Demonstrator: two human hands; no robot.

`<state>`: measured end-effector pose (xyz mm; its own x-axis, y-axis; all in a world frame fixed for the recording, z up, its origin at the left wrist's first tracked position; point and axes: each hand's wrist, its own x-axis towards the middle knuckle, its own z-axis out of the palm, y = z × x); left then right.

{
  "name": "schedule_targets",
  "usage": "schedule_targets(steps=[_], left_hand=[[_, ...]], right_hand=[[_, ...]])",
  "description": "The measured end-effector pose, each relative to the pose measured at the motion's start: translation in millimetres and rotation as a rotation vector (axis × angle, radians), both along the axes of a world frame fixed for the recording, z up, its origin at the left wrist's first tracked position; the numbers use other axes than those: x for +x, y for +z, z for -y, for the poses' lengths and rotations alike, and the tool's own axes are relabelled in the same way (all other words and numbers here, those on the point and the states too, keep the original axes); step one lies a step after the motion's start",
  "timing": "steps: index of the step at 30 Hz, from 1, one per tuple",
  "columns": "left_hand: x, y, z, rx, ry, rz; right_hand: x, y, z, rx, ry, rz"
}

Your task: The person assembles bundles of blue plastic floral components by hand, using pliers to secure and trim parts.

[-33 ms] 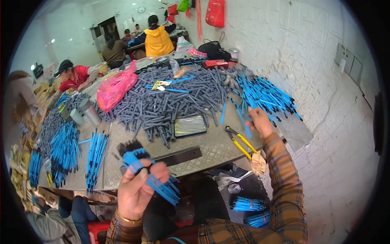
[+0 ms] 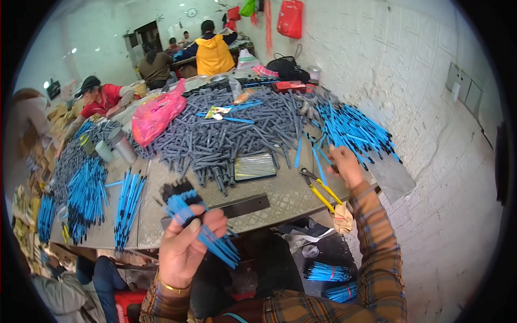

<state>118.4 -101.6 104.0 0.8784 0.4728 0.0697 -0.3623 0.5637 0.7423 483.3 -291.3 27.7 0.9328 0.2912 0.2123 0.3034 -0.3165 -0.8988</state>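
Partly hidden, one blue rod bundle (image 2: 219, 246) is pinched in the left hand (image 2: 183, 245); whether the right hand (image 2: 347, 167) pinches anything is unclear; two banded bundles (image 2: 327, 272) lie near right.

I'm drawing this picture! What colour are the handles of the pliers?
Yellow: the pliers' handles show best in the head view.

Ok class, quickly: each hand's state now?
Left hand: closed around a bundle of blue sticks.
Right hand: fingers curled; whether it holds anything cannot be told.
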Motion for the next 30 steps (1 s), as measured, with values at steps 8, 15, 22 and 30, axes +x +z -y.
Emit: schedule_targets(steps=[8,15,22,30], left_hand=[[24.5,-2.0,-6.4,0.013,0.245,0.057],[31.6,-19.1,-21.3,-0.024,0.411,0.125],[26.5,-22.2,-22.5,0.084,0.571,0.074],[16.1,-35.5,-26.4,0.186,0.474,0.199]], right_hand=[[-154.2,15.0,-20.5,-0.018,0.466,0.251],[-247.6,-6.6,-33.5,-0.007,0.901,0.462],[-251.1,-15.3,-34.9,-0.047,0.970,0.522],[-248.5,-39.8,-40.0,0.120,0.682,0.329]])
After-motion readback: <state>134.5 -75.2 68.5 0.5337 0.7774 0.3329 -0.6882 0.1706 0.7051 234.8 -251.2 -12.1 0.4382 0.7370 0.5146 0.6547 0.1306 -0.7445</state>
